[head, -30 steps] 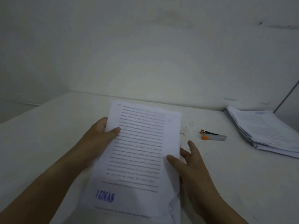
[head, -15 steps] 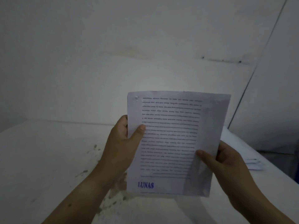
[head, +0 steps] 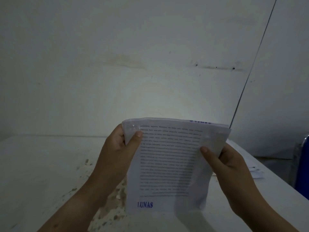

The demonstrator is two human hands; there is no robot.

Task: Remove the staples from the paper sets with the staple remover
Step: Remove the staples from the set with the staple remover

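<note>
Paper set: thin white printed paper set (head: pixel 168 164) with blue "LUNAS" at the bottom. It's held up off the white speckled tabletop (head: pixel 41 164), roughly upright and facing the camera.
Left hand: the left hand (head: pixel 117 148) pinches the top-left corner, thumb on the front and fingers behind, so that grip is closed on the paper.
Right hand: same deal. The right hand (head: pixel 229 161) has its thumb on the front at the right edge, with the grip closed on the sheets.
Staple: there's a small pale mark by the left thumb, but it's too blurry to call.
Handling: my guess is it's light and floppy, sags from one edge and tears easily at the corner. I'd hold it right beside the stapled corner and lay it flat before prying.
Staple remover: not in view.
Other stuff: a low stack of white papers (head: pixel 255 172) sits on the tabletop behind the right hand.
</note>
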